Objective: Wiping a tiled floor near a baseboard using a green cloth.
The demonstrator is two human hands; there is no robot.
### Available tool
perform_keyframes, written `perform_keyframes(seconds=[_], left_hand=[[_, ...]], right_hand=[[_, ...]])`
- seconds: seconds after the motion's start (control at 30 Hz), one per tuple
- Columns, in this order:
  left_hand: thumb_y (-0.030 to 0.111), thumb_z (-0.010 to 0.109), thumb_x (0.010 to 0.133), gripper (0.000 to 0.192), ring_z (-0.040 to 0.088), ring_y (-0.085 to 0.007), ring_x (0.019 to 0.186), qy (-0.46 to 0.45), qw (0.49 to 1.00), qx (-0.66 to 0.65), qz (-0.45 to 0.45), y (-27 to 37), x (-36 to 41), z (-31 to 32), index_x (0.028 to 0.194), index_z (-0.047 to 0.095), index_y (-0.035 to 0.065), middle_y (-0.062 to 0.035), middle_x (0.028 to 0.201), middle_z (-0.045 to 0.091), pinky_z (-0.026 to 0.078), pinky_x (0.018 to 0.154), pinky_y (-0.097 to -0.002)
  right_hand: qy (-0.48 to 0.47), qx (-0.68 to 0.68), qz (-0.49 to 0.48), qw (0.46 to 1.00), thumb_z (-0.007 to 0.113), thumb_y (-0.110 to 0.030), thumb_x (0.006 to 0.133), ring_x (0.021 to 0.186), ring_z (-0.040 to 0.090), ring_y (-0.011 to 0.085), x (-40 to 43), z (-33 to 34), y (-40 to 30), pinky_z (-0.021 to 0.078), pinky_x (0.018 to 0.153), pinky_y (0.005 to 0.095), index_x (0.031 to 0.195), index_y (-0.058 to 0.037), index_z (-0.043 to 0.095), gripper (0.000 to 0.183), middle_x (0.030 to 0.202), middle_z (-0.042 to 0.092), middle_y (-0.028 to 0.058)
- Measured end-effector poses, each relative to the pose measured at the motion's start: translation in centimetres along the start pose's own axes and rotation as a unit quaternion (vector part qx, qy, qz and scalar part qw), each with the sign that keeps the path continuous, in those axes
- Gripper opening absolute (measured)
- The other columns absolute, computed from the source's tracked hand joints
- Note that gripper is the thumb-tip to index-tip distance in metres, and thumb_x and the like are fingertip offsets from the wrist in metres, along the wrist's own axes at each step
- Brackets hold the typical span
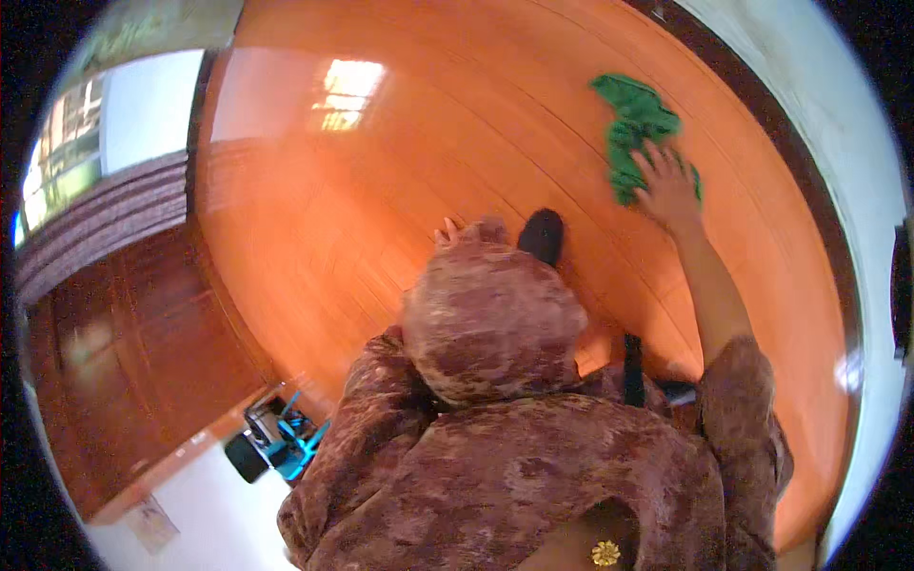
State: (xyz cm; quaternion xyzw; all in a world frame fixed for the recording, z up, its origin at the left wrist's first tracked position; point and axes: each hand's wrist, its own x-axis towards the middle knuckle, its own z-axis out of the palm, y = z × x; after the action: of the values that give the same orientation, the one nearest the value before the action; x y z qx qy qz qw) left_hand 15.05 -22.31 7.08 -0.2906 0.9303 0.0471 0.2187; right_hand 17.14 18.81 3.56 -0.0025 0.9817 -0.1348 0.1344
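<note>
On the glossy orange-brown wooden floor lies a crumpled green cloth (627,135). My right hand (667,181) rests on the near part of it, fingers spread and palm down, with the arm stretched forward. Only a few fingertips of my left hand (448,233) show past my bent knee (493,321), close to the floor; the rest of that hand is hidden. A black-covered foot (541,238) stands just right of those fingers. The knee and both sleeves are in mottled brown fabric.
A dark baseboard (800,150) and a pale wall (867,178) curve along the right. Brown wooden panels (143,350) stand at left, below a bright window (64,143). A blue-and-black object (285,435) sits at lower left on a white surface (221,499).
</note>
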Motion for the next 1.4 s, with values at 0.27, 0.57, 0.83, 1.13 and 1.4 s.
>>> perform_keyframes(seconds=[0.27,0.57,0.83,1.13,1.4], left_hand=[[0.088,0.059,0.059,0.14,0.006,-0.0507,0.143,0.008,0.956,-0.166,-0.241,-5.1,14.0,-0.8,0.154,-0.006,0.0076,-0.0286,0.157,-0.005,0.014,0.114,-0.0598],[0.093,0.062,0.045,0.159,0.006,-0.0515,0.143,-0.122,0.942,-0.049,-0.308,-0.7,12.1,-3.1,0.151,-0.014,0.0028,-0.0333,0.155,-0.007,0.012,0.113,-0.0622],[0.091,0.064,0.045,0.158,0.006,-0.0514,0.143,-0.143,0.933,-0.022,-0.329,-0.4,11.0,-5.0,0.151,-0.015,0.0037,-0.0327,0.155,-0.007,0.013,0.112,-0.0638],[0.084,0.074,0.044,0.16,-0.003,-0.0507,0.144,-0.167,0.918,-0.073,-0.353,-0.6,12.0,-4.4,0.151,-0.02,0.0118,-0.0292,0.156,-0.015,0.01,0.11,-0.0681],[0.085,0.073,0.042,0.159,-0.008,-0.0535,0.142,-0.145,0.921,-0.095,-0.349,-1.5,11.4,-4.1,0.152,-0.018,0.0141,-0.0264,0.156,-0.018,0.009,0.109,-0.0706]], right_hand=[[0.029,-0.042,0.16,0.986,0.061,-0.037,0.088,0.142,0.026,0.0305,-8.2,-0.7,5.7,0.0213,0.116,0.0516,0.15,-0.0263,0.029,0.071,0.158,0.022,-0.0013],[0.047,-0.106,0.303,0.946,0.049,-0.054,0.093,0.14,0.022,0.044,-6.0,2.9,6.9,0.0234,0.112,0.0577,0.145,-0.0101,0.038,0.069,0.159,0.017,0.0111],[0.006,0.007,0.201,0.979,0.053,-0.059,0.089,0.14,0.017,0.0508,9.3,-2.7,2.1,0.0209,0.114,0.0574,0.142,0.0021,0.039,0.083,0.157,0.013,0.0236],[-0.074,0.096,0.182,0.976,0.057,-0.063,0.086,0.14,0.013,0.0519,13.8,-2.4,4.9,0.022,0.114,0.0555,0.147,0.0003,0.03,0.092,0.156,0.002,0.0306],[-0.083,-0.103,0.169,0.977,0.045,-0.071,0.087,0.141,0.012,0.0514,15.9,-4.0,2.9,0.0161,0.114,0.0599,0.15,-0.002,0.023,0.096,0.159,0.001,0.0212]])
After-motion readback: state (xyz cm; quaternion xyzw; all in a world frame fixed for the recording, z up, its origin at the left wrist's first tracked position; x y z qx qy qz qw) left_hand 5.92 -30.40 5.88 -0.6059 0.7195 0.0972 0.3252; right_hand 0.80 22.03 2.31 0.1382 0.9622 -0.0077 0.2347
